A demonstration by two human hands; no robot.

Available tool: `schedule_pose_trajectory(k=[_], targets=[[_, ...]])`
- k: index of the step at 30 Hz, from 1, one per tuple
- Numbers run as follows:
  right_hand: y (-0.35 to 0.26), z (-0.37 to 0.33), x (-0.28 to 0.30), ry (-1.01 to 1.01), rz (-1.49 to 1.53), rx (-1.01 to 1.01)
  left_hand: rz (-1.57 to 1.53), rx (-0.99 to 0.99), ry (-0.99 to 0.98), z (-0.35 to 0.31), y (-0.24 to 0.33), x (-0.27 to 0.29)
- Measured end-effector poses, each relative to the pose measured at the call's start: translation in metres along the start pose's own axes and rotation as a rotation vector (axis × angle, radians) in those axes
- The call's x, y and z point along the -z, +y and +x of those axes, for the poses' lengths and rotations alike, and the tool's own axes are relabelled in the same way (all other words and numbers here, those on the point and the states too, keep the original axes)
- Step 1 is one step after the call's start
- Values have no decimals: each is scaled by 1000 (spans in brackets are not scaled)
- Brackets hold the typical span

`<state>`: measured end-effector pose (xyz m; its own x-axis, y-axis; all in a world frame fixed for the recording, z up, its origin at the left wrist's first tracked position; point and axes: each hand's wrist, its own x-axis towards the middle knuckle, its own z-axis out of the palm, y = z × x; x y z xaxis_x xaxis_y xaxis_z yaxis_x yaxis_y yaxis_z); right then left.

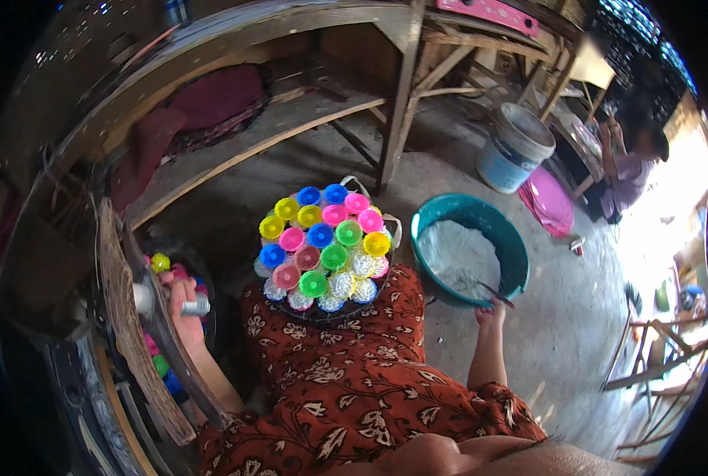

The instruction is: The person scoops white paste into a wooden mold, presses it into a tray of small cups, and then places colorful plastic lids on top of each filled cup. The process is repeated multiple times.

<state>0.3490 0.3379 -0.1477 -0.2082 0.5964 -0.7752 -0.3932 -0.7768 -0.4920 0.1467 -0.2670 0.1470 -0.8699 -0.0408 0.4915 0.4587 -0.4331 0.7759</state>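
On my lap rests a round dark tray (322, 319) bearing small round plastic moulds (320, 236) in blue, yellow, pink, green and brownish red. White, lacy-textured rounds (343, 283) fill its near right part. My right hand (490, 312), at the near rim of a teal basin (520, 266), is closed on the dark handle of a spoon-like tool (500, 296). White powdery stuff (458, 252) fills much of the basin. My left hand (184, 311) is at a dark tub (212, 274) of coloured moulds, partly behind wooden slats. A pale cylinder (198, 306) crosses it; its fingers are unclear.
Weathered wooden slats (128, 317) stand close on my left. Ahead is a wooden shelf (290, 131) with dark red cloth (215, 99). Beyond the basin are a bucket (516, 148) and a pink plastic thing (548, 200) on concrete floor. Another person (630, 170) sits at far right.
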Motion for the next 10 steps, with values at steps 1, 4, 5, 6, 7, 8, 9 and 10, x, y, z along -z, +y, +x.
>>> schedule_pose_trajectory(k=[1, 4, 5, 6, 7, 8, 9, 10], targets=[[-12, -4, 14, 51, -32, 12, -37, -8, -32, 5, 2, 1], [-25, -26, 76, -197, -69, 155, -66, -7, 295, 18, -8, -9], [-27, -35, 97, -132, -70, 151, -100, -20, 153, 28, -10, -13], [-26, -43, 116, -237, -6, 229, -136, 15, 285, 41, -18, -19], [-22, -59, 141, -321, -5, 259, -198, -29, 292, 52, -28, -29], [-20, -68, 150, -327, -20, 229, -258, 35, 304, 67, -38, -36], [-17, -81, 158, -339, -160, 210, -185, 40, 346, 83, -49, -43], [-11, -82, 148, -298, -111, 154, -320, 213, 345, 103, -56, -44]])
